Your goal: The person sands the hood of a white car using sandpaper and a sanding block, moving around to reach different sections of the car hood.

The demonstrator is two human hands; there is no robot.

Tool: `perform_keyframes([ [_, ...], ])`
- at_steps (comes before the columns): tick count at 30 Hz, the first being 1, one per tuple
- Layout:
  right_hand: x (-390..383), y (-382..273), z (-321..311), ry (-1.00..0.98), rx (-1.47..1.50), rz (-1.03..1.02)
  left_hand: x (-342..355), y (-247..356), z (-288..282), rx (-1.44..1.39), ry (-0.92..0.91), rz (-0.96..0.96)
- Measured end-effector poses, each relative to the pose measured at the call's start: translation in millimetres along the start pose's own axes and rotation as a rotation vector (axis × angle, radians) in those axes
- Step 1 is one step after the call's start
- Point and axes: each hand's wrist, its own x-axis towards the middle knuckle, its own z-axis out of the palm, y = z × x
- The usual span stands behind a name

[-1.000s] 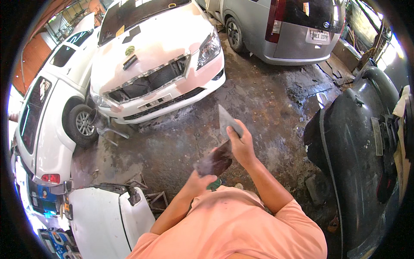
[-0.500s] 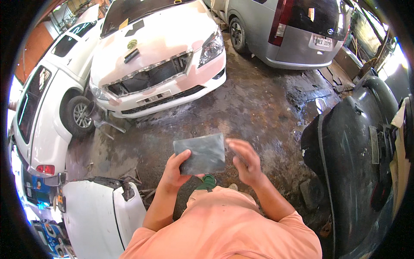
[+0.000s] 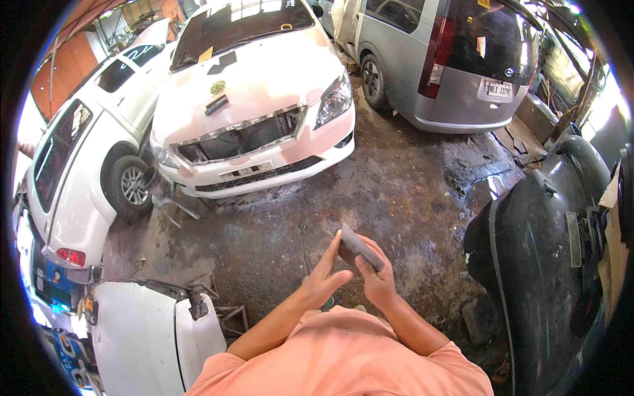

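A dark grey sheet of what looks like sandpaper (image 3: 358, 247) is held up in front of my chest, folded and seen nearly edge-on. My right hand (image 3: 378, 280) is closed around it, thumb on the near face and fingers behind. My left hand (image 3: 325, 280) lies flat along the sheet's left side, its fingers straight and together and its thumb apart. Beyond my hands stands a white car with a hood (image 3: 264, 72) patched in pinkish filler. On that hood rest a dark block (image 3: 215, 104), a greenish wad (image 3: 217, 86) and dark sheets (image 3: 223, 62).
A grey van (image 3: 456, 86) is parked at the far right, and another white vehicle (image 3: 72, 191) at the left. Black bumper-like panels (image 3: 528, 264) stand close on my right. A white panel (image 3: 139, 330) sits near left. A metal stand (image 3: 168, 201) is by the wheel; the floor (image 3: 284, 231) looks stained.
The sheet was spread out flat in my left hand; now it is folded and gripped by my right. My left hand has flattened against it. The view has tipped upward slightly.
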Motion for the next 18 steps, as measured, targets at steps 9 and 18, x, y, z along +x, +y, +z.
perform_keyframes([
  [9, 19, -5, -13, -0.016, -0.401, -0.226, -2, 6, 9, 0.108, -0.021, -0.207],
  [18, 10, -2, 4, -0.02, -0.418, -0.114, -12, -18, -11, 0.062, -0.026, -0.221],
])
